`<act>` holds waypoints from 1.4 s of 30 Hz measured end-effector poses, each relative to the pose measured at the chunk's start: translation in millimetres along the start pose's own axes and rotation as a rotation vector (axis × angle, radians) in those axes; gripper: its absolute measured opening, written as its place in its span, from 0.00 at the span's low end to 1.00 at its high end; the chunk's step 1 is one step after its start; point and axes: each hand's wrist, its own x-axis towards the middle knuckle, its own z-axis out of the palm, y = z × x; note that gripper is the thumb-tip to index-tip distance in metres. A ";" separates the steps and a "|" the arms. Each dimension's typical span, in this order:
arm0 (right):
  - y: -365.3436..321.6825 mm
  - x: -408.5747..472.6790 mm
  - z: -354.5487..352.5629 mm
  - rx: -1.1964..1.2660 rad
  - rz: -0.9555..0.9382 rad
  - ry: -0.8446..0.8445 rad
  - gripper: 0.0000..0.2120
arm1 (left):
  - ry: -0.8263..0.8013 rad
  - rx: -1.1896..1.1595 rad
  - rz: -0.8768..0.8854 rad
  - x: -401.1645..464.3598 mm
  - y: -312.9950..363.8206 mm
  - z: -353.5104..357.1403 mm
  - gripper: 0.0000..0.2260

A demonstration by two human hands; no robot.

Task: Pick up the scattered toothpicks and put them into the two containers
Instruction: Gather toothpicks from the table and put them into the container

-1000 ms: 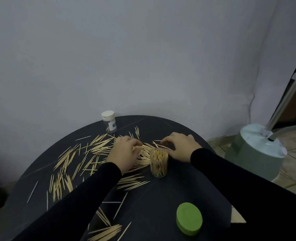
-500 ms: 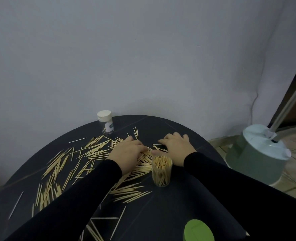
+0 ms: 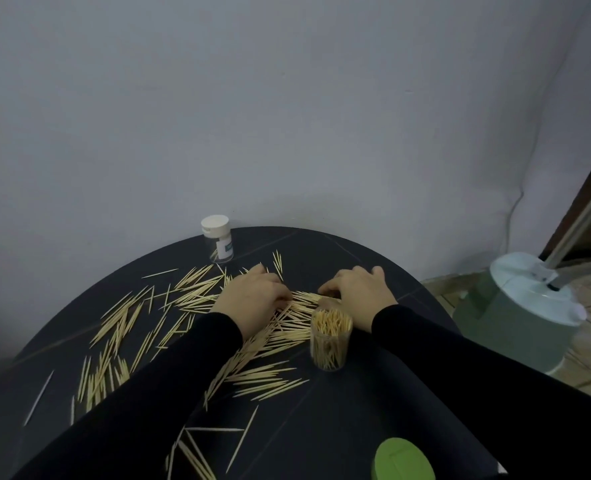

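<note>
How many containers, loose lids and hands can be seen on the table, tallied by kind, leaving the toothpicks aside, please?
Containers: 2, the open clear container full of toothpicks and the white-capped container at the far edge.
Loose lids: 1, the green lid near the front edge.
Hands: 2, the left hand and the right hand, both on the scattered toothpicks.
Total: 5.

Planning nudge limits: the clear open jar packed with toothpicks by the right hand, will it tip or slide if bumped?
The clear cylindrical plastic jar stands tall and narrow, so it probably tips rather than slides. It is open-topped and nearly full, so a tip would likely spill toothpicks. The right hand works just behind it; a wrist brush seems the likeliest bump.
</note>
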 end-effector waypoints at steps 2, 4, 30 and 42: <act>-0.5 -2.4 -0.6 0.020 -0.008 0.021 0.14 | 0.010 0.020 0.001 -1.3 2.6 0.5 0.14; -1.7 -4.7 -2.6 0.020 -0.017 0.033 0.13 | 0.026 0.031 -0.012 -2.8 4.4 1.0 0.13; 6.7 -25.2 -13.1 0.087 0.020 0.112 0.10 | 0.178 -0.058 -0.130 -12.6 22.2 -10.6 0.10; 11.8 -48.4 -38.9 0.355 0.059 0.272 0.08 | 0.292 -0.418 -0.250 -16.0 44.2 -35.9 0.04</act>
